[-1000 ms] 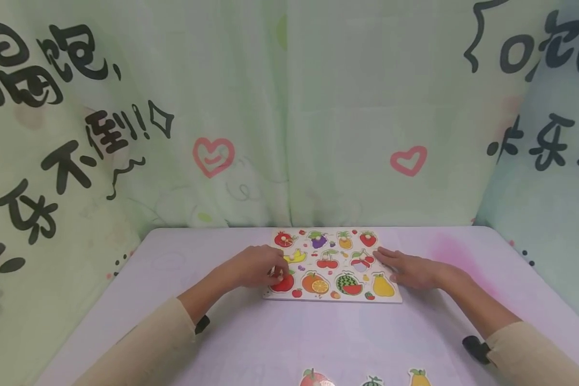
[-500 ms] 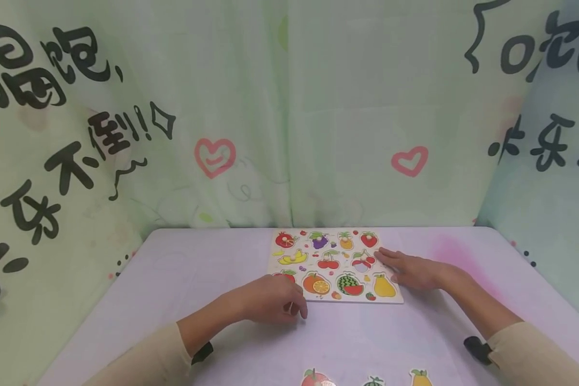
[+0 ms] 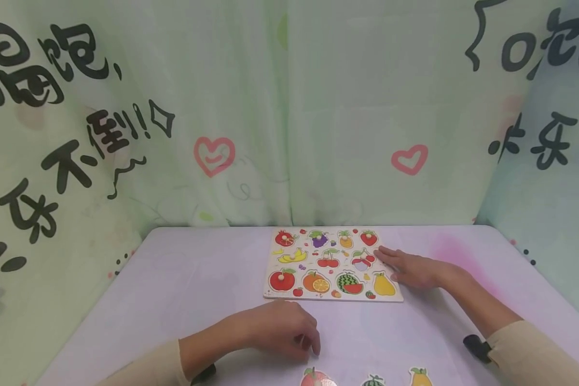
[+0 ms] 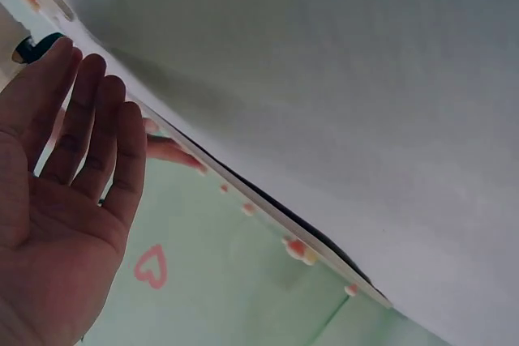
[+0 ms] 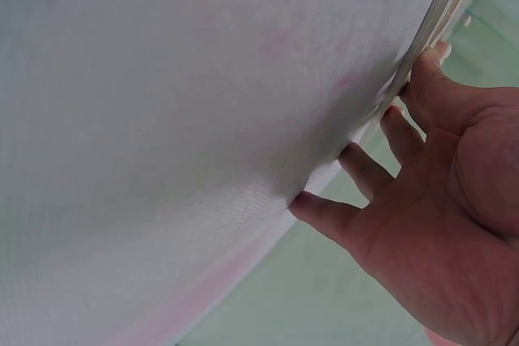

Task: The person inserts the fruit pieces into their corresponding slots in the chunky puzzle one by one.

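A white fruit puzzle board (image 3: 328,298) lies flat at the far side of the table, with apple, orange, watermelon, pear and other fruit pictures. My left hand (image 3: 284,329) hovers in front of its near left edge, fingers loosely bent. The left wrist view shows that palm and its fingers (image 4: 105,127) holding nothing. My right hand (image 3: 415,268) rests at the board's right edge with fingers spread. In the right wrist view, the thumb and forefinger meet the board's rim (image 5: 446,14), while the other fingertips (image 5: 304,200) reach down to the table.
Near the front edge of the view lie loose fruit pieces: a round pinkish-red one (image 3: 317,378), a watermelon (image 3: 373,381) and a pear (image 3: 420,377), all partly cut off. A pale green curtain (image 3: 338,134) with lettering and hearts hangs behind the table (image 3: 198,279).
My left hand has left the apple at the board's lower left and come toward the front, uncovering the apple and bananas. My right hand has stayed at the right edge.
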The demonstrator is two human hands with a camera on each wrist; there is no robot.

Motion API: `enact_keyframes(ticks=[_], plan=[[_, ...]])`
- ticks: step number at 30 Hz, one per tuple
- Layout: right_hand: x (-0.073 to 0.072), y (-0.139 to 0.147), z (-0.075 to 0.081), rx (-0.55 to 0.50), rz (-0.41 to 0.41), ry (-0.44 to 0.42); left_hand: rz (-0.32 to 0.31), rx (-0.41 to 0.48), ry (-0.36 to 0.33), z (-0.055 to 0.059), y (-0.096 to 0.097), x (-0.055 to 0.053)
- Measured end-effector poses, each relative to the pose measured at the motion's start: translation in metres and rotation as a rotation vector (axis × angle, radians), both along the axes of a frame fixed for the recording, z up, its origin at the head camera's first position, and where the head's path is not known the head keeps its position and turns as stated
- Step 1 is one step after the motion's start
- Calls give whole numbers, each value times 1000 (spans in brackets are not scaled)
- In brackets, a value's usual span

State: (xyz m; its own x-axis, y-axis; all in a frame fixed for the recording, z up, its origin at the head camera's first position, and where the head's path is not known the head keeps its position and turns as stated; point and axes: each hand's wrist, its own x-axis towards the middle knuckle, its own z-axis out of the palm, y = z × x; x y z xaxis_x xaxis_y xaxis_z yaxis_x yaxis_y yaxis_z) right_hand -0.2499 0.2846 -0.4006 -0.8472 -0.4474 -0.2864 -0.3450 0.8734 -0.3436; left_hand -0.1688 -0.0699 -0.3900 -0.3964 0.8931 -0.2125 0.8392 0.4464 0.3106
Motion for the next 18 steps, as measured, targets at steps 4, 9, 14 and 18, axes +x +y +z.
enact_keyframes(ticks=[4,9,14,18], plan=[[-1,1,-1,4,-2,0,-46,-7,-1,0,3,9],[-2,2,-3,6,0,3,-100,-5,0,0,6,17],[-2,2,-2,3,3,3,-110,-22,-17,-2,9,22],[-1,1,-2,1,-2,-1,-135,-26,-19,-2,11,26]])
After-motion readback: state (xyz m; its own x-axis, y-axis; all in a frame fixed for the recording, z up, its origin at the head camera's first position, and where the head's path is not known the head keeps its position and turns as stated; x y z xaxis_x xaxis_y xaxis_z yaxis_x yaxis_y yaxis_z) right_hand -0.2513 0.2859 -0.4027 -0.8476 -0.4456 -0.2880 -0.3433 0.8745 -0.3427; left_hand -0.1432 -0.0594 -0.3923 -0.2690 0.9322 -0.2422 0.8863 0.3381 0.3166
